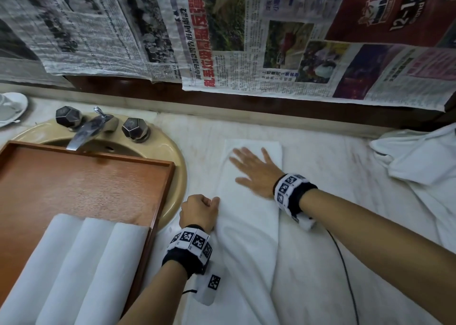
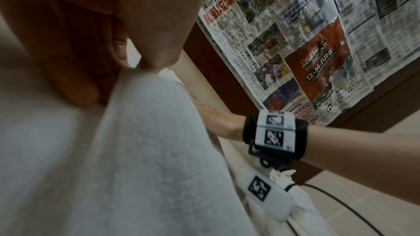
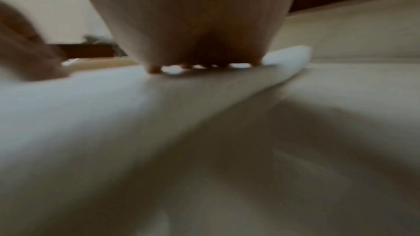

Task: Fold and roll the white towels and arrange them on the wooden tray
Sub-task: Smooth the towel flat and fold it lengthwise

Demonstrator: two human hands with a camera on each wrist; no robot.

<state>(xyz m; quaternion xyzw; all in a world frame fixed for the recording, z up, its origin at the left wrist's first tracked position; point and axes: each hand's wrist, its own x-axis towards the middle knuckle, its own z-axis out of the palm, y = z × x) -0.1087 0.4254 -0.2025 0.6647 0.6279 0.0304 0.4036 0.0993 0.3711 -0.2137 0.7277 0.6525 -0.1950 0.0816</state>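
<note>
Folded white towel (image 1: 249,201) lies flat on the bench (image 1: 328,176), long axis running from the person toward the wall. Left hand (image 1: 198,210) grip pinches its left edge; beyond and right of that grip, right hand (image 1: 256,174) presses it, fingers spread. Wooden tray (image 1: 81,184) left of the grip carries three rolled towels (image 1: 81,270).

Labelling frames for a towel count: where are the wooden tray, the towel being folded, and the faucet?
wooden tray (image 1: 74,176), head view, bare floor.
towel being folded (image 1: 246,216), head view, flat middle.
faucet (image 1: 84,133), head view, spout.
</note>
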